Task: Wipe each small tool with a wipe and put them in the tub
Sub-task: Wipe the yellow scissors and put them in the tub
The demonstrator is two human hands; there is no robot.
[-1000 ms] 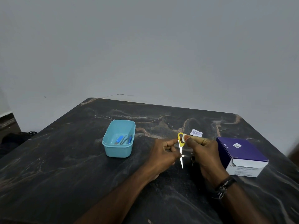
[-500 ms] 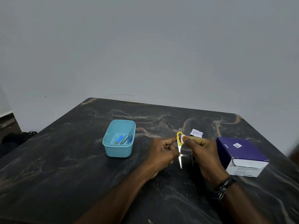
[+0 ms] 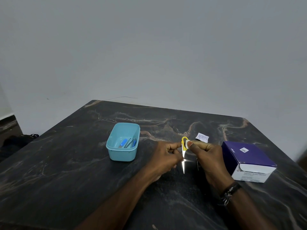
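Dark marbled worktop (image 3: 66,171) against a plain grey wall (image 3: 149,47). Landmark: light blue tub (image 3: 123,142), standing upright on the worktop, open top. Inside the tub lie a blue-handled tool (image 3: 123,142) and some thin dark metal tools (image 3: 130,142) beside it, all leaning toward the tub's right inner side; exact kinds too small to tell. Right of the tub, apart from it, both hands meet over the worktop around small scissors (image 3: 183,155) with a yellow handle loop and shiny blades; loop points away from the person, blade tips point toward the person, blades slightly parted. Left hand (image 3: 164,159), nearer the tub, has its fingers curled and pinching the scissors around the middle, thumb and forefinger tips at the handle side. Right hand (image 3: 206,156), farther from the tub, pinches a small white wipe (image 3: 187,144) between thumb and forefinger, pressed against the yellow loop; other fingers curled under. Dark bracelet (image 3: 230,191) on the right wrist. Farther right of the tub, beyond the hands, a small torn white sachet (image 3: 202,137) lies flat on the worktop. Far right of the tub, a purple and white box (image 3: 245,160) sits on the worktop, just beside the right hand, printed text on the near face too blurred to read fully. Far left of the tub, off the worktop edge, a dark object (image 3: 20,140) on the floor, unclear what.
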